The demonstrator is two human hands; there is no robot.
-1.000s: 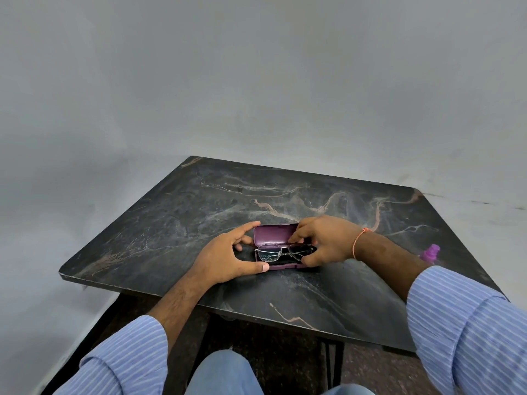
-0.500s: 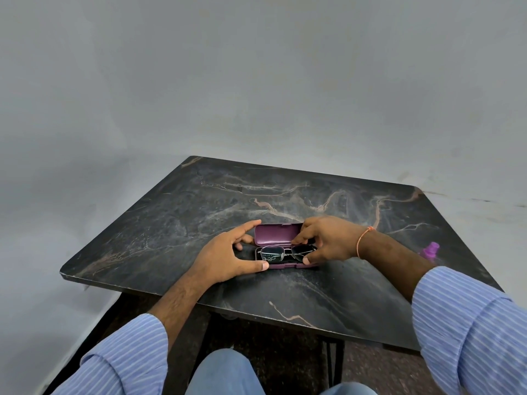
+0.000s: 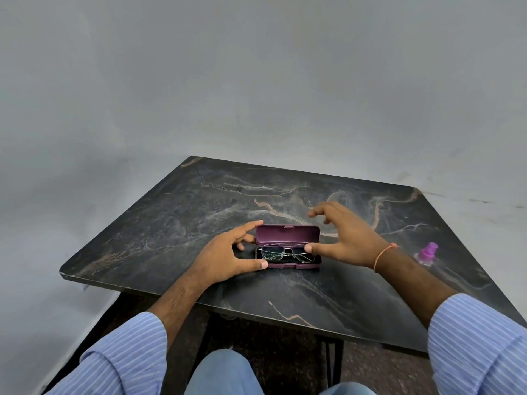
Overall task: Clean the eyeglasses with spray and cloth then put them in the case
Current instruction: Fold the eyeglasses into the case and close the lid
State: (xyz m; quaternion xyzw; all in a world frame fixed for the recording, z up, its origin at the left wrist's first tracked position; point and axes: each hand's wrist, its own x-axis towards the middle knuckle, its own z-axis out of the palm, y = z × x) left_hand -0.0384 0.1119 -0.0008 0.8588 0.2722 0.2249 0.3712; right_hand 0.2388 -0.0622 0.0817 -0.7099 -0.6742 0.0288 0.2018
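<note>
A purple eyeglass case (image 3: pixel 288 234) lies open in the middle of the dark marble table (image 3: pixel 182 212), its lid standing up at the back. The folded metal-framed eyeglasses (image 3: pixel 285 252) rest inside the lower half, lenses facing me. My left hand (image 3: pixel 225 258) grips the case's left end, index finger on the lid's top corner and thumb at the front corner. My right hand (image 3: pixel 345 238) hovers at the case's right end with fingers spread, thumb tip beside the glasses, holding nothing. I cannot make out the cloth.
A small clear spray bottle with a pink cap (image 3: pixel 427 253) stands near the table's right edge, past my right wrist. The table's front edge runs just above my knees. A plain grey wall lies behind.
My right hand has let go of the eyeglasses, which now lie in the case, and has lifted and opened towards the back right. My left hand has stayed on the case.
</note>
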